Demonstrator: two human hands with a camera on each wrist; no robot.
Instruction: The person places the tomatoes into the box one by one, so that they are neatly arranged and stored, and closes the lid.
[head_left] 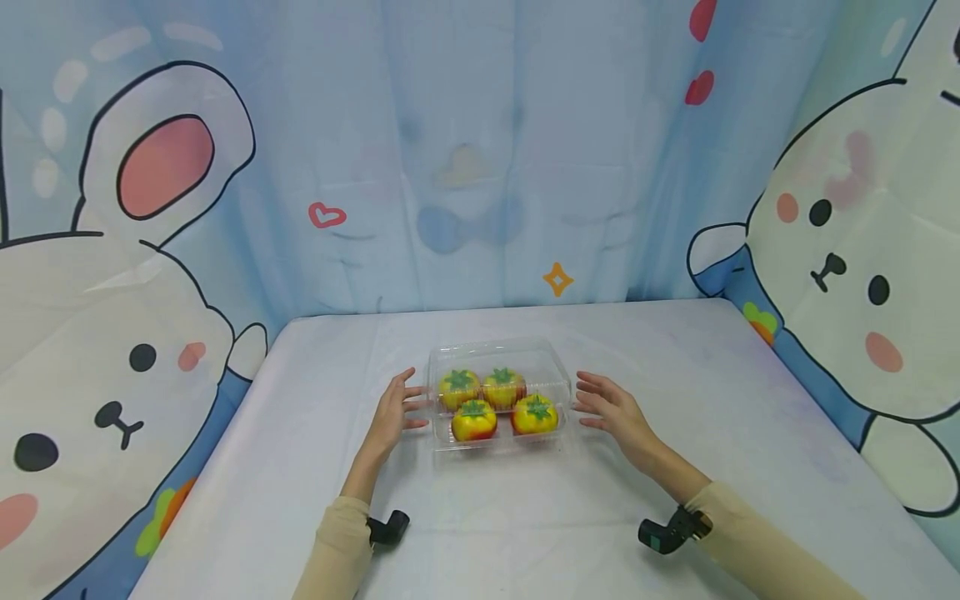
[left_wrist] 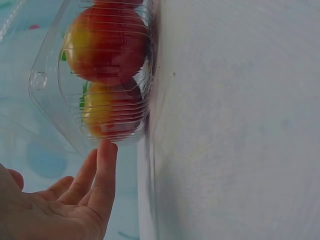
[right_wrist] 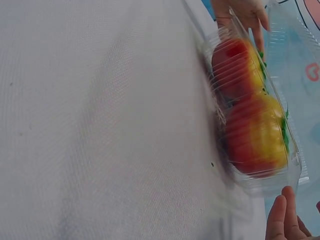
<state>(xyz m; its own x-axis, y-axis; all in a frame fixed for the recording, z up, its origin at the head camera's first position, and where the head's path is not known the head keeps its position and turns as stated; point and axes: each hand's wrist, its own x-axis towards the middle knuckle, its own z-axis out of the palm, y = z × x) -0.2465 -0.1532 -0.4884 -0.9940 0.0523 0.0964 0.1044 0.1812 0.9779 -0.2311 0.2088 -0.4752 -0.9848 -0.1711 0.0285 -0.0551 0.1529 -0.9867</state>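
A clear plastic clamshell box (head_left: 498,350) stands on the table, holding several yellow-and-red fruits (head_left: 474,421) with green leafy tops, like persimmons. In both wrist views its ribbed side wall shows, with more clear plastic rising above the rim. My left hand (head_left: 390,410) is at the box's left side, fingers extended, fingertips right at the wall in the left wrist view. On the opposite side my right hand (head_left: 613,410) reaches in with fingers spread and relaxed, fingertips close to the near corner in the right wrist view. Neither hand grips anything.
A white cloth covers the table (head_left: 337,358). Behind it hangs a light blue curtain (head_left: 465,125) with printed cartoon animals on both sides. Each wrist wears a black camera mount, the left one (head_left: 388,528) and the right one (head_left: 671,532).
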